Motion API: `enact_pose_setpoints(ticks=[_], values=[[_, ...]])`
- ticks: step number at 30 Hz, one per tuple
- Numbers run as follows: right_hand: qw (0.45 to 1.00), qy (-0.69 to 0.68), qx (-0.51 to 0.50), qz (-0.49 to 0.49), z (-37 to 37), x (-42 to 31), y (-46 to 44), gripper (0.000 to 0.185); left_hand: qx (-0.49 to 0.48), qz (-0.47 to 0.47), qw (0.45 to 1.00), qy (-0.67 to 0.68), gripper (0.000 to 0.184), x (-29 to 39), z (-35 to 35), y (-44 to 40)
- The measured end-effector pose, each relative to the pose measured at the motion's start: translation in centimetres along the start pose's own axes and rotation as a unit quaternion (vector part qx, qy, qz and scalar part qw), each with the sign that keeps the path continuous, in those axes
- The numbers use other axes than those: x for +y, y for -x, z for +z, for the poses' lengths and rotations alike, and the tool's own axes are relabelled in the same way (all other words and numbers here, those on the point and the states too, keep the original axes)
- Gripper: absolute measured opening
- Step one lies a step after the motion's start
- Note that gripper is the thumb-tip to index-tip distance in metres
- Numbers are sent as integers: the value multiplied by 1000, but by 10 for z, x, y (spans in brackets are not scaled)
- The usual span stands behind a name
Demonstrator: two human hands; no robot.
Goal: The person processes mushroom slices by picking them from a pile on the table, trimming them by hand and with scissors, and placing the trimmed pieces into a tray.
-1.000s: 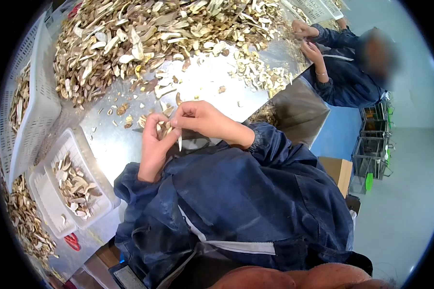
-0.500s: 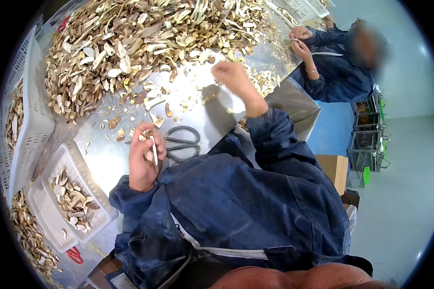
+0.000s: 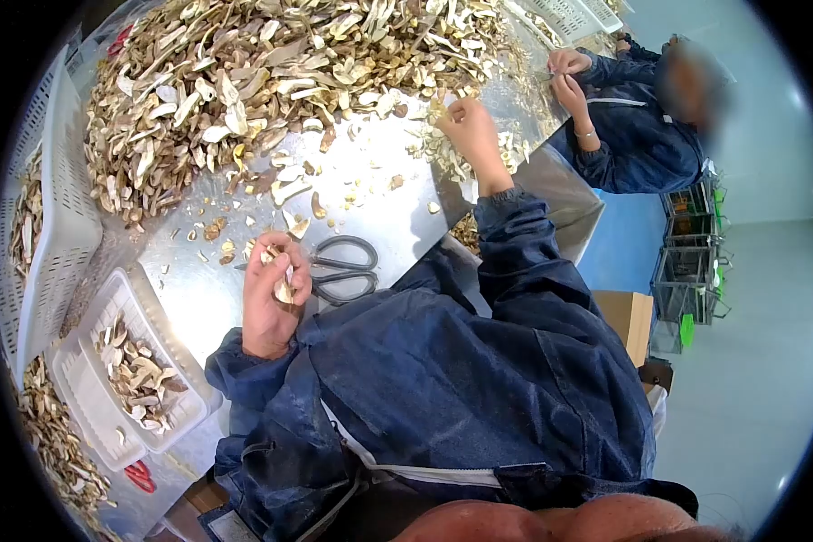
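Several pale dried slices are held in my left hand, whose fingers are wrapped round them above the metal table. Right beside that hand lie black-handled scissors, their blades partly hidden behind the fingers. My right hand is stretched out over a small heap of pale pieces, thumb and fingertips pinched together; a yellowish piece seems to be at the fingertips, blurred. Beyond both hands spreads a large pile of brown and cream slices.
At the left stands a white perforated crate with slices. Nearer is a white divided tray holding slices, with red-handled scissors beside it. A co-worker works at the upper right, near another white basket.
My right hand has left my left hand and moved up and right to the small heap. My left hand shifted slightly left, and the black scissors came into fuller view.
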State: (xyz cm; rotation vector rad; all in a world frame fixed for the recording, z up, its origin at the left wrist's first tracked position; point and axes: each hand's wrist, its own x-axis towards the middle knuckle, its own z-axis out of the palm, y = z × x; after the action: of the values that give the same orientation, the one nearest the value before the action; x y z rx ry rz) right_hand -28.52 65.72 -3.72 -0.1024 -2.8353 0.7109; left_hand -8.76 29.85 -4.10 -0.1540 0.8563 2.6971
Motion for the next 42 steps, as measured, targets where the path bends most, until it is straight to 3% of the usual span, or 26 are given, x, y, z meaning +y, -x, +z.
enact_pose_setpoints(ticks=[3,7,11,15,20,29,42], values=[[991,-131,-4,1,-1,-7,11,34,5,10,1000,1,26,0,-1,1],[948,-277,-154,25,-22,-55,34,34,4,25,1000,12,29,0,0,0],[912,-347,-218,23,-11,-76,46,36,9,36,999,8,33,-2,-1,0],[816,-472,-334,15,-4,-115,79,27,21,53,998,-6,35,-4,1,-1],[730,-519,-444,-24,25,-150,122,27,72,47,996,-14,38,0,11,-1],[726,-493,-473,-76,27,-169,129,26,98,53,992,-63,28,-2,5,-3],[706,-523,-478,-19,33,-160,126,25,113,51,991,-51,23,-4,2,-6]])
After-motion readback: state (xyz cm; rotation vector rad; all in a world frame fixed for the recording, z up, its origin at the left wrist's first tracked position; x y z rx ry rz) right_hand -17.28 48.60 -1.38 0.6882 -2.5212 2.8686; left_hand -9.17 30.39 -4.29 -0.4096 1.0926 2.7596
